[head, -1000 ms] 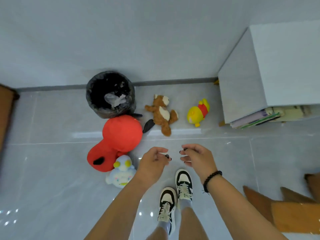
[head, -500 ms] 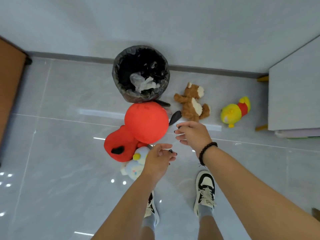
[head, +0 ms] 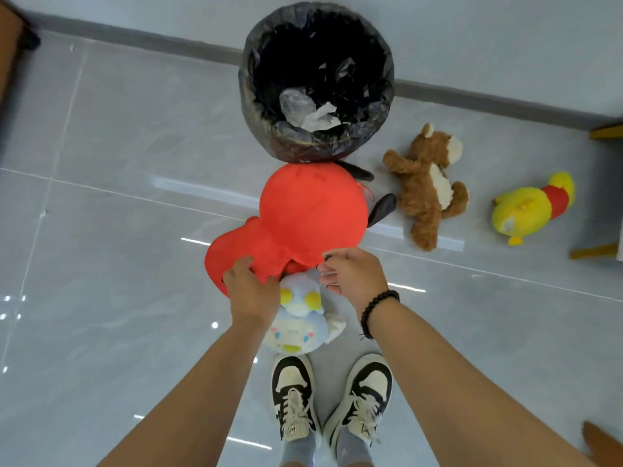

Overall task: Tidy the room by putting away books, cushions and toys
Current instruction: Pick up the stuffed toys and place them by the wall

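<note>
Head view shows both hands now down from mid-air: left hand (head: 251,291) grips the red plush toy (head: 303,217), right hand (head: 354,276) curls at its edge, grip unclear, so pickup begins.

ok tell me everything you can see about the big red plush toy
The big red plush toy is soft fleecy fabric, a large round ball joined to a smaller lobe at its lower left, with dark flat pieces sticking out on its right. It lies on the grey floor, its top against the black-lined bin. The left hand grips the lobe; the right hand reaches its lower edge, contact unclear. The pale blue plush sits just below.
</note>
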Tool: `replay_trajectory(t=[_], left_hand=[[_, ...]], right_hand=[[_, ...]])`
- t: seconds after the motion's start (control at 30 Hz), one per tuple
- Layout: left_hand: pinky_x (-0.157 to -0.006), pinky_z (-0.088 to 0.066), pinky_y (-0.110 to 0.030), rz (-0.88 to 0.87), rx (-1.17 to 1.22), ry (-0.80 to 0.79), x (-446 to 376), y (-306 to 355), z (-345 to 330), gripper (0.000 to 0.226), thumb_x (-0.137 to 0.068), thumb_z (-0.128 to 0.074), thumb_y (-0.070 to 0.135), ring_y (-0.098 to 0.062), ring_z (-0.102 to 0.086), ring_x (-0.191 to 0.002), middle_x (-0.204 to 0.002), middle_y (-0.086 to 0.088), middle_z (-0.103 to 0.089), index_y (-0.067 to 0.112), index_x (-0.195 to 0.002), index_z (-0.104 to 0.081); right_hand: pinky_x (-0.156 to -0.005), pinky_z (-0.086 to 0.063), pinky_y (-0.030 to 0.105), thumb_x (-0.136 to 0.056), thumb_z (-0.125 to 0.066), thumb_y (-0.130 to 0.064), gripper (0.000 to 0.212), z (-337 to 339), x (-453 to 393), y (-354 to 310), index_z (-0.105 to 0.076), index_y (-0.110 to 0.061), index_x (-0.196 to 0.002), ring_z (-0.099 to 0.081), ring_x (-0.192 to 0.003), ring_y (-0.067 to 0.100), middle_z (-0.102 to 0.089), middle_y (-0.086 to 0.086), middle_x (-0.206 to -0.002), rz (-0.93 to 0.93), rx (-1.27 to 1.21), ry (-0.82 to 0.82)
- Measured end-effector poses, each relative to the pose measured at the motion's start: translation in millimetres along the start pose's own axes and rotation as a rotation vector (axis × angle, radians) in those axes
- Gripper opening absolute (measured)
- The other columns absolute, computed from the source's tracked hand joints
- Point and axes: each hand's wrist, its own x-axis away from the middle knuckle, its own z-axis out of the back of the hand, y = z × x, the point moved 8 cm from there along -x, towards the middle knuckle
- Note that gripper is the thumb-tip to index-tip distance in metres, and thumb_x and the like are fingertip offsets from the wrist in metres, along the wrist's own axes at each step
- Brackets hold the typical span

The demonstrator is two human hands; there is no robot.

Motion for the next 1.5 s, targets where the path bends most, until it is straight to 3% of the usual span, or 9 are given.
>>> replay_trajectory(t=[0.3, 0.47, 0.63, 0.8, 0.93, 1.0, 1.13, 1.3, 1.5], left_hand=[[-0.105, -0.038, -0.043, 0.058, -0.173, 0.012, -43.7, -66.5, -18.5, 0.059, -0.085, -0.066, 0.009, -0.043, -0.045, -0.120, -0.145, -0.020, -0.024, 0.014, -0.140, -0.045], [-0.095, -0.042, -0.041, 0.006, -0.201, 0.094, -49.0, -73.3, -14.0, 0.033, -0.085, -0.067, 0.005, -0.041, -0.052, -0.106, -0.146, -0.019, -0.020, 0.007, -0.114, -0.054], [-0.088, -0.042, -0.037, 0.109, -0.168, 0.168, -58.1, -72.0, -0.1, 0.028, -0.091, -0.063, 0.015, -0.038, -0.057, -0.103, -0.120, -0.023, -0.059, -0.001, -0.114, -0.059], [-0.080, -0.049, -0.033, 0.242, 0.167, 0.255, -35.0, -63.2, 10.1, 0.025, -0.096, -0.055, 0.021, -0.027, -0.065, -0.085, -0.094, -0.014, -0.072, 0.001, -0.094, -0.069], [-0.083, -0.054, -0.043, 0.195, 0.490, 0.114, 15.5, -32.0, -0.4, 0.032, -0.093, -0.060, 0.017, -0.021, -0.062, -0.071, -0.070, -0.005, -0.068, 0.019, -0.062, -0.064], [-0.074, -0.055, -0.032, 0.113, 0.553, -0.027, 49.5, -2.8, -6.9, 0.023, -0.094, -0.061, 0.012, -0.015, -0.063, -0.071, -0.073, -0.003, -0.069, 0.019, -0.073, -0.069], [-0.069, -0.053, -0.014, 0.032, 0.655, -0.368, 105.7, 46.4, -36.5, 0.025, -0.094, -0.055, -0.003, -0.004, -0.067, -0.073, -0.079, 0.002, -0.074, 0.014, -0.094, -0.072], [-0.070, -0.048, -0.010, -0.042, 0.549, -0.498, 132.0, 64.9, -61.4, 0.039, -0.091, -0.050, -0.014, 0.002, -0.069, -0.075, -0.081, 0.004, -0.074, 0.019, -0.087, -0.071], [-0.076, -0.049, -0.011, -0.197, 0.420, -0.546, 138.0, 67.3, -55.1, 0.043, -0.088, -0.048, -0.019, -0.004, -0.070, -0.079, -0.076, 0.009, -0.075, 0.017, -0.089, -0.073]], right_hand=[[-0.061, -0.047, 0.026, -0.092, -0.051, -0.006, 0.017, -0.4, -26.9, 51.4, -0.061, -0.013, -0.080, -0.059, -0.067, 0.020, -0.065, 0.006, -0.077, -0.084, 0.095, -0.032], [-0.060, -0.046, 0.027, -0.092, -0.053, -0.008, 0.015, -3.6, -36.8, 54.0, -0.061, -0.013, -0.081, -0.059, -0.064, 0.018, -0.065, 0.005, -0.075, -0.079, 0.136, -0.044], [-0.056, -0.043, 0.026, -0.091, -0.052, -0.005, 0.016, -6.0, -33.5, 45.6, -0.060, -0.014, -0.081, -0.058, -0.061, 0.018, -0.064, 0.005, -0.074, -0.062, 0.122, -0.054], [-0.057, -0.044, 0.026, -0.091, -0.052, -0.005, 0.017, -5.6, -14.4, 32.7, -0.061, -0.015, -0.080, -0.059, -0.062, 0.017, -0.065, 0.004, -0.076, -0.050, 0.167, -0.065], [-0.064, -0.045, 0.028, -0.080, -0.057, -0.009, 0.010, -1.2, -1.3, 13.5, -0.058, -0.012, -0.071, -0.056, -0.067, 0.023, -0.061, 0.007, -0.075, -0.020, 0.294, -0.028], [-0.063, -0.041, 0.030, -0.073, -0.059, -0.017, 0.006, 4.0, 3.1, 5.6, -0.055, -0.013, -0.071, -0.052, -0.070, 0.023, -0.055, 0.010, -0.072, -0.055, 0.331, 0.009], [-0.062, -0.045, 0.029, -0.078, -0.072, -0.047, 0.044, 27.3, 19.6, -13.4, -0.058, -0.011, -0.099, -0.065, -0.085, 0.027, -0.061, 0.005, -0.087, -0.226, 0.366, 0.111], [-0.109, -0.028, 0.034, -0.097, -0.048, -0.047, 0.062, 20.1, 12.6, -37.4, -0.034, -0.013, -0.147, -0.032, -0.140, 0.028, -0.033, 0.008, -0.153, -0.148, 0.583, -0.195], [-0.118, -0.020, 0.042, -0.084, -0.059, -0.064, 0.090, 33.3, -0.7, -2.8, -0.017, -0.023, -0.153, -0.021, -0.146, 0.025, -0.019, 0.004, -0.160, -0.237, 1.012, -0.299]])
